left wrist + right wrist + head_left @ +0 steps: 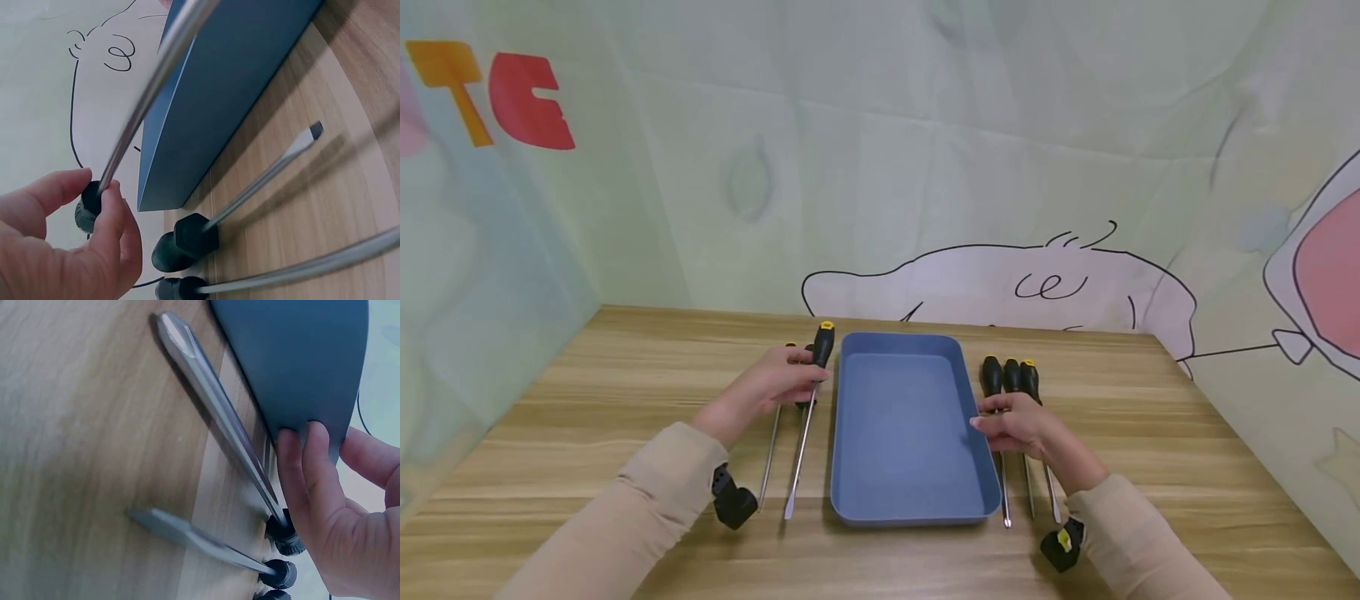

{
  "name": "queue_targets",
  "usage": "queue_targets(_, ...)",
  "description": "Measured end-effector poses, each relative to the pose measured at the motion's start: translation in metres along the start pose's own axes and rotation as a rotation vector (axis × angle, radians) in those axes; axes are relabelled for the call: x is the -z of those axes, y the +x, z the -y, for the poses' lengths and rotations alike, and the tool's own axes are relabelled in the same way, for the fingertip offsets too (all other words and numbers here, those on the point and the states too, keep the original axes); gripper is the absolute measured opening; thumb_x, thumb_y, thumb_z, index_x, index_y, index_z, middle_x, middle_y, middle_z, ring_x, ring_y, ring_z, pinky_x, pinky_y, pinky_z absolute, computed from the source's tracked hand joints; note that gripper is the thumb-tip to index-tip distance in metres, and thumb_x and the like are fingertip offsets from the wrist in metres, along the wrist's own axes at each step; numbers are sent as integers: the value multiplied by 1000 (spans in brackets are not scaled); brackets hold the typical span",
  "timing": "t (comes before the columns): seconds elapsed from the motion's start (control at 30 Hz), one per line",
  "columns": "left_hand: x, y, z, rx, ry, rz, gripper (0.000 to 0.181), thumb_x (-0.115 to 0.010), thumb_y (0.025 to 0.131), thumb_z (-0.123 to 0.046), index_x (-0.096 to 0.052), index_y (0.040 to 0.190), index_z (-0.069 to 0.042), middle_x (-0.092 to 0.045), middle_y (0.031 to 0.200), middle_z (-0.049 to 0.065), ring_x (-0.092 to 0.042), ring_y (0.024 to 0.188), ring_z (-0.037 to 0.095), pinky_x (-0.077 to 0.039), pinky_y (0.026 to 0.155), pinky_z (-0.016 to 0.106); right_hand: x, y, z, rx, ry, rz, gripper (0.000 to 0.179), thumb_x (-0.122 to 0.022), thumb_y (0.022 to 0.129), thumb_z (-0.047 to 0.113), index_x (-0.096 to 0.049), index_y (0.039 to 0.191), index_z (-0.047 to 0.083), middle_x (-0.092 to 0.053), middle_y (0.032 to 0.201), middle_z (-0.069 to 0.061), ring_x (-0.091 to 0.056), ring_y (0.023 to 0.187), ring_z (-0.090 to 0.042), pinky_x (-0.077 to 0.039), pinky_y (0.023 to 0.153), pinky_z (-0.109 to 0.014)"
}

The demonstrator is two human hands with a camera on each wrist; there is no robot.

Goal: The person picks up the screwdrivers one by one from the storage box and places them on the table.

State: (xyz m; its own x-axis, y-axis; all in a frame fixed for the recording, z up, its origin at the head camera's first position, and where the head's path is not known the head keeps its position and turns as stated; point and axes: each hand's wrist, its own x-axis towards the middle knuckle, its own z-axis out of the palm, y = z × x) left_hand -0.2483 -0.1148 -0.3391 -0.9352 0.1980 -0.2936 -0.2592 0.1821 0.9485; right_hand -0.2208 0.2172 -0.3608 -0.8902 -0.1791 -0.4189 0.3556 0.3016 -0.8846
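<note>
A blue rectangular tray [902, 433] lies on the table between the two hands. My left hand [775, 379] pinches a screwdriver [823, 343] by its black handle between thumb and fingers. Raised above the table, that screwdriver has its shaft slanting down toward me, beside the tray's left wall. Under the left hand lie two more screwdrivers, one with a stubby shaft [262, 178] and one with a long shaft [769, 462]. My right hand [1018, 425] grips the tray's right wall, thumb inside and fingertips [317, 434] against the outer face.
To the tray's right, partly under the right hand, three screwdrivers lie side by side: a near one [992, 373], a middle one [1012, 373] and an outer one [1030, 379]. A printed cloth backdrop [880, 183] rises behind the wooden table [647, 375].
</note>
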Motion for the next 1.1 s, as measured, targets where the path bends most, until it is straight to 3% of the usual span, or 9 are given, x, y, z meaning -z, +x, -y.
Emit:
queue_targets(0.33,16,-6,5,22,2,-14,64,-58,88,-2,-23,138,16,-45,125,33,-60,83,13,-55,71,20,0,1,1,1,-17,-7,50,-58,89,0,-37,132,-15,-56,105,-19,-62,79,-16,-56,73,-34)
queue_targets(0.83,34,-11,15,7,2,-38,63,-60,87,-3,-26,136,17,-57,96,11,-58,74,8,-55,70,20,0,1,0,0,-10,-7,51,-59,89,0,-36,132,-15,-53,109,-21,-61,79,-16,-56,72,-33)
queue_targets(1.1,42,-14,18,6,-25,-47,60,-59,87,0,-27,135,18,-58,103,20,-61,72,8,-55,71,23,0,0,0,1,-5,-3,51,-58,89,0,-36,132,-15,-53,109,-21,-61,80,-16,-56,73,-34)
